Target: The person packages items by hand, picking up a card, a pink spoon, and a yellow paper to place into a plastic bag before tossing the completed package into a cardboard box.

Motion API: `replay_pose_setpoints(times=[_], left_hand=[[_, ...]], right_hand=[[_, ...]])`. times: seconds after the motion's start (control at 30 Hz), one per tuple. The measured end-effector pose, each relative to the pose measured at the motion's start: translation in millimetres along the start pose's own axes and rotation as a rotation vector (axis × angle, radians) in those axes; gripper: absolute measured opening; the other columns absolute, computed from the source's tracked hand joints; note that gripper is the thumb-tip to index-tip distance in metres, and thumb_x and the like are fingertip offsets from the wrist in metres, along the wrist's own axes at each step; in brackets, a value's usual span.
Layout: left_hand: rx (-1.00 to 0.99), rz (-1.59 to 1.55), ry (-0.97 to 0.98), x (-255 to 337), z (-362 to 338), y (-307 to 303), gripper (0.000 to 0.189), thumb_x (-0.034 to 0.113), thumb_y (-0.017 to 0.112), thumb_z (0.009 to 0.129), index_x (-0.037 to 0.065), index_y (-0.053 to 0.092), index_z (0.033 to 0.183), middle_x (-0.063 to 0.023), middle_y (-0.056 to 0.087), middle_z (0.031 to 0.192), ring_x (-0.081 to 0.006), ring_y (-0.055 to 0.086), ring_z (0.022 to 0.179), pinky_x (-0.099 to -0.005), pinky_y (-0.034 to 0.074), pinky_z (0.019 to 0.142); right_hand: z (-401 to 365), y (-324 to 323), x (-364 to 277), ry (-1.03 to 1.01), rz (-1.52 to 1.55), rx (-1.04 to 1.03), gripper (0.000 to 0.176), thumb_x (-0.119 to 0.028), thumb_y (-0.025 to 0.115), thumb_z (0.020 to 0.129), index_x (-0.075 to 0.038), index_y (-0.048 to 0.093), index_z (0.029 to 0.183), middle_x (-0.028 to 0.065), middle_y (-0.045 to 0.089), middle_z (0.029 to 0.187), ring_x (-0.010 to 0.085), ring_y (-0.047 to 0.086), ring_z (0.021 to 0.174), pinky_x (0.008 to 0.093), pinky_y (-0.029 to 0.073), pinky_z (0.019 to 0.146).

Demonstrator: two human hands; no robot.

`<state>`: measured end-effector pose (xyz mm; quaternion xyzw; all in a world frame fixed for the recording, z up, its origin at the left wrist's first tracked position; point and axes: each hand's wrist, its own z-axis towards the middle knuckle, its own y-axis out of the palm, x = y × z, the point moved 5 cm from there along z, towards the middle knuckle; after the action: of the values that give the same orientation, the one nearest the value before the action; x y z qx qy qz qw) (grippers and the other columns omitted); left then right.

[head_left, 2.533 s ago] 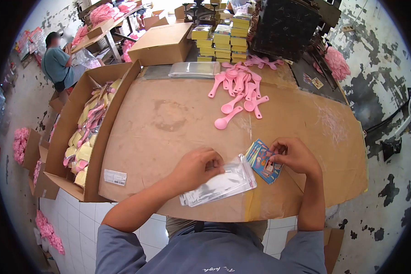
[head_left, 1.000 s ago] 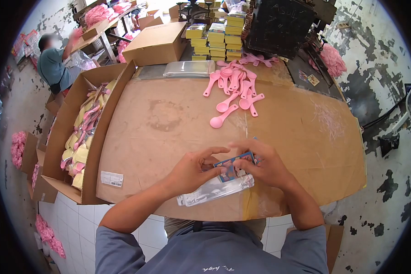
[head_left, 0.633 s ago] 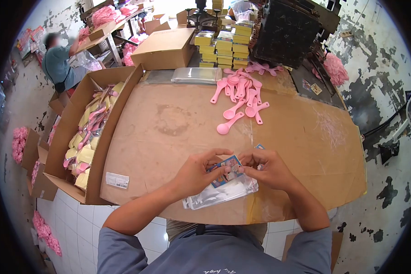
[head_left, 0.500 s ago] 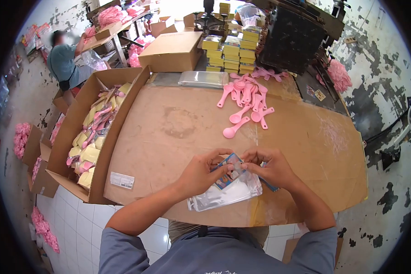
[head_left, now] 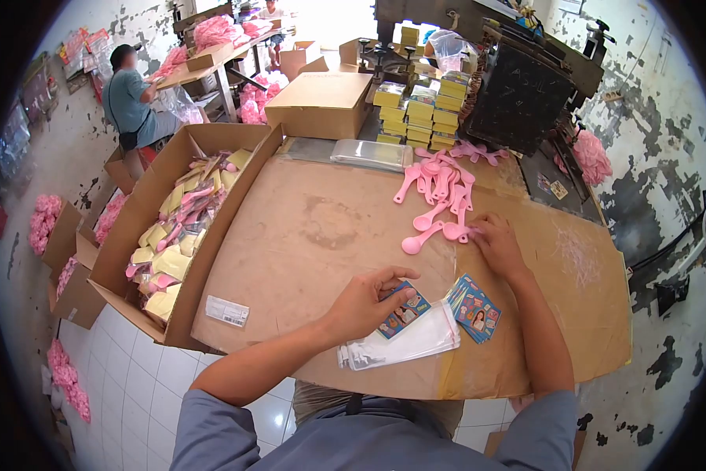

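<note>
My left hand (head_left: pixel 366 304) pinches a blue printed card (head_left: pixel 404 312) between thumb and fingers. Under that card lies a stack of clear plastic bags (head_left: pixel 404 345), close to the table's near edge. A fanned pile of the same blue cards (head_left: pixel 478 310) rests just right of the bags. Farther out, my right hand (head_left: pixel 496 242) is at the near end of the heap of pink plastic spoons (head_left: pixel 443 180), its fingers closed at the edge of one pink spoon (head_left: pixel 453 231). Another spoon (head_left: pixel 412 245) lies to the left of it.
On the left stands a long cardboard box (head_left: pixel 227 212) of filled packets. Behind the table are a closed carton (head_left: pixel 317 98), stacks of yellow card bundles (head_left: pixel 419 118) and a dark machine (head_left: pixel 518 94). A flat plastic pack (head_left: pixel 371 154) lies at the far edge. A person (head_left: pixel 129 106) sits back left.
My right hand has left the card and moved forward to the spoons, uncovering the card pile. My left hand still holds its card over the bags. The view has shifted slightly.
</note>
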<state>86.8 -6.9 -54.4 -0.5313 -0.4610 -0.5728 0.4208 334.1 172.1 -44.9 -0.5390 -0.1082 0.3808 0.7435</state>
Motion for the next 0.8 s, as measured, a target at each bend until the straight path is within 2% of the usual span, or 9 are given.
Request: replay_pose_setpoints(times=[0.03,0.13,0.23,0.33,0.43,0.53,0.63,0.73,0.8], left_hand=[[-0.009,-0.014,0.003,0,0,1,0.033,0.010,0.065,0.103,-0.002,0.060,0.132,-0.0078,0.074,0.101,-0.0072,0.068,0.091,-0.0252,0.058,0.078],[0.000,-0.061,-0.002,2,0,0,0.033,0.009,0.065,0.103,-0.002,0.059,0.133,-0.0069,0.074,0.102,-0.0067,0.067,0.092,-0.0237,0.057,0.078],[0.031,-0.127,0.020,5,0,-3,0.034,0.007,0.065,0.102,-0.002,0.058,0.134,-0.0080,0.073,0.106,-0.0064,0.067,0.094,-0.0226,0.057,0.079],[0.018,-0.086,0.008,6,1,-2,0.035,0.006,0.066,0.102,-0.003,0.057,0.135,-0.0085,0.073,0.108,-0.0082,0.068,0.098,-0.0236,0.057,0.083],[-0.002,-0.052,0.011,1,0,3,0.036,0.006,0.066,0.102,-0.003,0.057,0.135,-0.0092,0.074,0.110,-0.0097,0.069,0.101,-0.0243,0.058,0.086],[-0.062,-0.105,-0.037,-4,1,7,0.034,0.005,0.065,0.102,-0.004,0.059,0.134,-0.0102,0.074,0.114,-0.0105,0.069,0.105,-0.0247,0.058,0.087],[-0.078,-0.055,-0.035,1,0,10,0.032,0.006,0.064,0.103,-0.004,0.061,0.133,-0.0105,0.073,0.117,-0.0102,0.068,0.107,-0.0246,0.057,0.089],[-0.080,-0.041,-0.011,-6,1,11,0.032,0.007,0.065,0.103,-0.004,0.062,0.132,-0.0106,0.073,0.118,-0.0095,0.068,0.106,-0.0244,0.057,0.088],[-0.084,-0.041,-0.040,-7,1,12,0.032,0.008,0.065,0.103,-0.004,0.062,0.132,-0.0104,0.073,0.118,-0.0093,0.068,0.106,-0.0241,0.057,0.088]], right_hand=[[-4,-3,-4,-0.027,-0.004,-0.012,0.025,-0.010,0.066,0.093,-0.005,0.071,0.117,0.0113,0.068,0.116,0.0346,0.059,0.114,0.0462,0.043,0.102],[-14,-20,-17,0.061,0.107,-0.016,0.024,-0.009,0.068,0.092,-0.005,0.073,0.116,0.0108,0.070,0.106,0.0303,0.065,0.100,0.0416,0.050,0.091],[-25,-52,-70,0.081,0.413,-0.180,0.020,-0.007,0.068,0.093,-0.004,0.074,0.112,0.0102,0.070,0.097,0.0230,0.067,0.085,0.0344,0.053,0.076],[-39,-65,-97,-0.008,0.618,-0.192,0.019,-0.005,0.069,0.094,-0.002,0.075,0.111,0.0091,0.070,0.095,0.0169,0.065,0.080,0.0297,0.052,0.068],[-53,-63,-95,0.164,0.887,-0.047,0.019,-0.005,0.070,0.093,-0.002,0.076,0.111,0.0080,0.071,0.095,0.0163,0.065,0.080,0.0308,0.052,0.070],[-55,-63,-103,0.019,0.663,-0.133,0.018,-0.005,0.070,0.092,-0.002,0.076,0.109,0.0087,0.071,0.096,0.0169,0.065,0.081,0.0303,0.052,0.072],[-57,-54,-109,-0.048,0.715,-0.139,0.015,-0.004,0.070,0.092,-0.002,0.076,0.106,0.0092,0.071,0.097,0.0182,0.067,0.083,0.0309,0.052,0.075],[-60,-48,-107,-0.027,0.666,-0.187,0.017,-0.003,0.070,0.091,-0.002,0.074,0.108,0.0097,0.072,0.101,0.0208,0.070,0.089,0.0323,0.054,0.079],[-59,-49,-111,-0.012,0.685,-0.153,0.027,-0.005,0.067,0.093,-0.002,0.070,0.119,0.0127,0.071,0.114,0.0249,0.068,0.104,0.0358,0.052,0.091]])
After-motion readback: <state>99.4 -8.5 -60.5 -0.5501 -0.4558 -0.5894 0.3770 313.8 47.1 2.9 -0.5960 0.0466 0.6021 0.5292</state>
